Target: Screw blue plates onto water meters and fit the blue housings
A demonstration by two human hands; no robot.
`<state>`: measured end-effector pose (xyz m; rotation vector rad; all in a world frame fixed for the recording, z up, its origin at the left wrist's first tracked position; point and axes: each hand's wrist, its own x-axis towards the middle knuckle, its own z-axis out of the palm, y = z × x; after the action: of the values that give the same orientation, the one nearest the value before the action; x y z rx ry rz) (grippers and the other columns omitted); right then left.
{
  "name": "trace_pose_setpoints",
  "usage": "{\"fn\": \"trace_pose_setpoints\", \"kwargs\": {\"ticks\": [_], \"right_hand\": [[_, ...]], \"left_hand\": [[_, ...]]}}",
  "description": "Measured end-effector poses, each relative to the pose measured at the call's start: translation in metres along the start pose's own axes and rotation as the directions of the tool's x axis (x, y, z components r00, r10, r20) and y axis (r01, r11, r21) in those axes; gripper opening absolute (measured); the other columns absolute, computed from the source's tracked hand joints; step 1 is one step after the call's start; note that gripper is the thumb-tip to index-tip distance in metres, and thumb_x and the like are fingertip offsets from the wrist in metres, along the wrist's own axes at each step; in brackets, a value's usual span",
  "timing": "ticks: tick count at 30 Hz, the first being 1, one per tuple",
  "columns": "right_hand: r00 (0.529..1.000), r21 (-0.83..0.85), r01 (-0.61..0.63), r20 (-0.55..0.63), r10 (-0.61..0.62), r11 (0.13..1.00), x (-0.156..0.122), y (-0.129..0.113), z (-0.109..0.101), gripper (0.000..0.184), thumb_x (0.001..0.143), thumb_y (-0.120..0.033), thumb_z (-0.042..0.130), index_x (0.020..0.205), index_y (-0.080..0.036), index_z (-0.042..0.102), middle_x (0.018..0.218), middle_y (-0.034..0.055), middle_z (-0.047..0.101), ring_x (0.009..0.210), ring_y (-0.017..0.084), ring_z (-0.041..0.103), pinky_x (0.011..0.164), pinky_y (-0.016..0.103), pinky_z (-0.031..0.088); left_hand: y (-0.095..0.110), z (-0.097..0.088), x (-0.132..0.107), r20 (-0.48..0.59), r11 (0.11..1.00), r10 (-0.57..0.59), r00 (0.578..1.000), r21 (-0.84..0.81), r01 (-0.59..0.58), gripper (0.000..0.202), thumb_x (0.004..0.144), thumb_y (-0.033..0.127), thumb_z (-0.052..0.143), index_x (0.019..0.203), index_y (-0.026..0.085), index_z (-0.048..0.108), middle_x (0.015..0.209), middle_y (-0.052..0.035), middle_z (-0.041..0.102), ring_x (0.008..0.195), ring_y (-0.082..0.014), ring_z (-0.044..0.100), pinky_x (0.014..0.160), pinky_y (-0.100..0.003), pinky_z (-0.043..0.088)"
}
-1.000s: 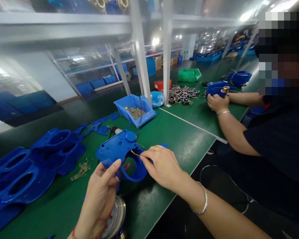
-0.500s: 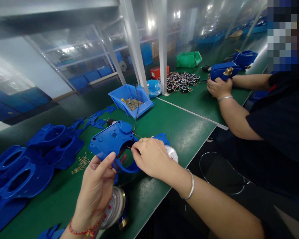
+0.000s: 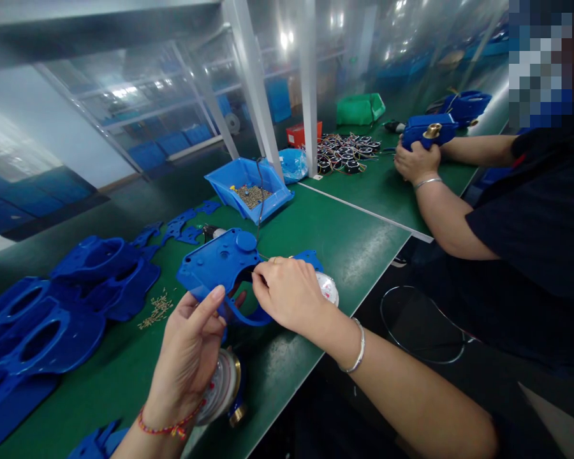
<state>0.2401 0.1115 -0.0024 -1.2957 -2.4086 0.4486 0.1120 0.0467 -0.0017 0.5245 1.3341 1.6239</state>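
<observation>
My left hand (image 3: 191,344) grips a blue plastic housing (image 3: 210,268) by its near edge, thumb on top and fingers underneath. The housing is tilted above the bench and has a large round opening. At that opening's right side, my right hand (image 3: 289,293) has its thumb and fingers pinched together; whatever sits between them is too small to make out. A water meter (image 3: 222,389) with a clear dial and brass end lies beneath my left wrist, partly hidden. Behind my right hand shows another round clear dial (image 3: 328,288).
Blue housings (image 3: 90,280) crowd the left, beside loose screws (image 3: 157,309) and flat blue brackets (image 3: 176,223). A blue bin (image 3: 239,172) of small metal parts stands behind. Across a white divider strip (image 3: 363,207), a co-worker's hand (image 3: 418,162) holds a blue meter assembly (image 3: 425,127).
The housing has shifted slightly right and its tilt has changed a little. My right hand stays pinched at the opening. The whole view has moved slightly.
</observation>
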Motion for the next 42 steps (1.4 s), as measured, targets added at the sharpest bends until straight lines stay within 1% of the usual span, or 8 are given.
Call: {"fn": "trace_pose_setpoints", "kwargs": {"ticks": [10, 16, 20, 24, 27, 29, 36, 42], "right_hand": [[0.998, 0.124, -0.036, -0.045, 0.042, 0.992, -0.004, 0.0, 0.006, 0.024, 0.09, -0.022, 0.042, 0.081, -0.015, 0.063, 0.086, 0.013, 0.069, 0.082, 0.026, 0.067, 0.075, 0.037, 0.047], [0.985, 0.421, -0.123, -0.055, 0.161, 0.899, -0.007, 0.008, 0.005, 0.033, 0.084, -0.016, 0.048, 0.117, -0.014, 0.041, 0.078, 0.0048, 0.067, 0.072, 0.018, 0.065, 0.069, 0.028, 0.048], [0.976, 0.79, -0.198, 0.103, 0.193, 0.581, -0.005, 0.018, -0.004, 0.038, 0.092, -0.028, 0.042, 0.129, -0.02, 0.035, 0.074, 0.0007, 0.064, 0.066, 0.015, 0.064, 0.072, 0.03, 0.051], [0.944, 0.929, -0.324, 0.305, 0.128, 0.179, -0.004, 0.028, -0.014, 0.053, 0.091, -0.056, 0.032, 0.129, -0.02, 0.038, 0.08, 0.0034, 0.064, 0.068, 0.015, 0.066, 0.072, 0.034, 0.054], [0.916, 0.919, -0.395, 0.395, 0.072, -0.013, -0.007, 0.032, -0.021, 0.052, 0.082, -0.06, 0.049, 0.115, -0.019, 0.049, 0.087, 0.0053, 0.067, 0.076, 0.018, 0.067, 0.077, 0.036, 0.054], [0.893, 0.887, -0.437, 0.447, 0.044, -0.147, -0.008, 0.035, -0.024, 0.049, 0.075, -0.054, 0.063, 0.109, -0.019, 0.053, 0.089, 0.0046, 0.069, 0.08, 0.019, 0.067, 0.081, 0.036, 0.053], [0.848, 0.83, -0.507, 0.528, 0.038, -0.232, -0.004, 0.036, -0.024, 0.045, 0.082, -0.055, 0.057, 0.098, -0.014, 0.063, 0.085, 0.0068, 0.07, 0.078, 0.018, 0.068, 0.087, 0.037, 0.051], [0.856, 0.832, -0.487, 0.515, 0.042, -0.264, -0.003, 0.037, -0.021, 0.046, 0.085, -0.054, 0.053, 0.105, -0.014, 0.063, 0.083, 0.0071, 0.07, 0.072, 0.017, 0.068, 0.085, 0.038, 0.053]], "left_hand": [[0.003, 0.008, -0.009, -0.026, 0.996, 0.0, 1.0, 0.089, 0.002, 0.045, 0.046, 0.033, 0.09, 0.077, 0.016, 0.063, 0.067, 0.0039, 0.062, 0.052, -0.0063, 0.048, 0.048, -0.015, 0.043], [0.001, 0.017, -0.015, -0.017, 0.99, 0.037, 0.999, 0.138, -0.034, 0.053, 0.045, 0.032, 0.089, 0.088, 0.016, 0.063, 0.081, -0.001, 0.069, 0.081, -0.0175, 0.064, 0.076, -0.026, 0.052], [-0.012, 0.017, -0.018, 0.001, 0.944, 0.169, 0.986, 0.286, -0.162, 0.055, 0.05, 0.034, 0.087, 0.095, 0.016, 0.061, 0.095, -0.0082, 0.069, 0.089, -0.0238, 0.065, 0.082, -0.033, 0.053], [-0.026, 0.015, -0.025, 0.312, 0.482, 0.543, 0.78, 0.645, -0.593, 0.033, 0.061, 0.027, 0.079, 0.087, 0.018, 0.06, 0.142, -0.0167, 0.042, 0.122, -0.0363, 0.049, 0.097, -0.047, 0.047], [-0.034, 0.015, -0.033, 0.635, 0.042, 0.549, 0.543, 0.628, -0.777, 0.016, 0.074, 0.011, 0.062, 0.087, 0.018, 0.057, 0.154, -0.0161, 0.019, 0.132, -0.0384, 0.037, 0.098, -0.052, 0.045], [-0.032, 0.014, -0.037, 0.733, -0.065, 0.496, 0.466, 0.566, -0.822, 0.022, 0.075, 0.009, 0.059, 0.095, 0.018, 0.057, 0.155, -0.0162, 0.013, 0.135, -0.0393, 0.032, 0.098, -0.053, 0.046], [0.028, 0.007, -0.012, 0.612, 0.119, 0.567, 0.551, 0.601, -0.79, 0.025, 0.086, 0.028, 0.054, 0.108, 0.026, 0.064, 0.121, -0.0106, 0.058, 0.111, -0.0268, 0.058, 0.095, -0.039, 0.049], [0.043, 0.018, 0.027, 0.75, 0.125, 0.342, 0.567, 0.561, -0.818, 0.022, 0.082, 0.039, 0.059, 0.093, 0.027, 0.074, 0.105, -0.0087, 0.063, 0.097, -0.0234, 0.062, 0.089, -0.034, 0.049]]}}
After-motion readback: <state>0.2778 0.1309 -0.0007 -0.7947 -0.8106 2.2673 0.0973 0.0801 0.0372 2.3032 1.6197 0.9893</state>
